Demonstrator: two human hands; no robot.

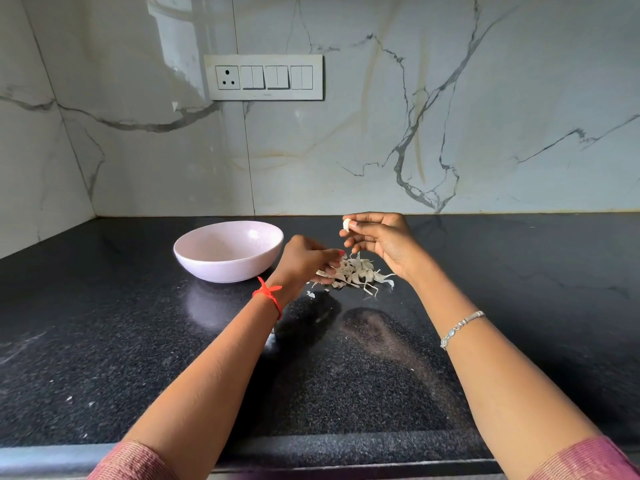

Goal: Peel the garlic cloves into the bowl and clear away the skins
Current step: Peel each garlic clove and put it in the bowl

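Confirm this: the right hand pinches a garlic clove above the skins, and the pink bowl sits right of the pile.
Not right: the pink bowl sits left of the pile of skins, as the head view shows. The right hand does pinch a garlic clove above the skins.

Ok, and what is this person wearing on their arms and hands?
The left hand and right hand are bare, no gloves. A red thread is knotted round the left wrist; a silver chain bracelet circles the right forearm. Pink ribbed sleeves show at the bottom edge. One left-hand nail looks painted red.
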